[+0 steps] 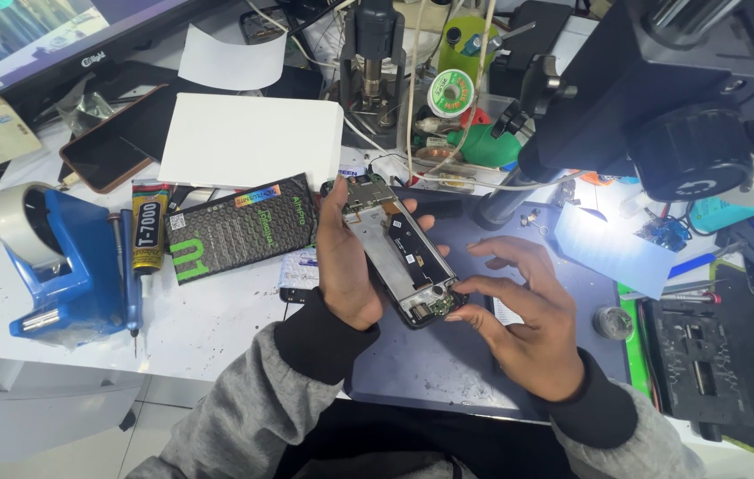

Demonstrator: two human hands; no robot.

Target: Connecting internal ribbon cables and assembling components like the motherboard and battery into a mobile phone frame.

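My left hand (346, 262) grips an opened phone (397, 251) by its left edge and holds it tilted above the dark blue work mat (430, 364). The phone's back is off, showing a silver metal frame and dark circuit parts. My right hand (528, 315) touches the phone's lower end with thumb and forefinger pinched at the small board there. Whether a small part sits between those fingertips cannot be told.
A microscope (661, 106) hangs over the upper right. A blue tape dispenser (66, 266), a glue tube (148, 232), a black flat package (239, 226), a white box (248, 140) and another phone (115, 146) lie left. Solder wire (450, 93) and cables crowd the back.
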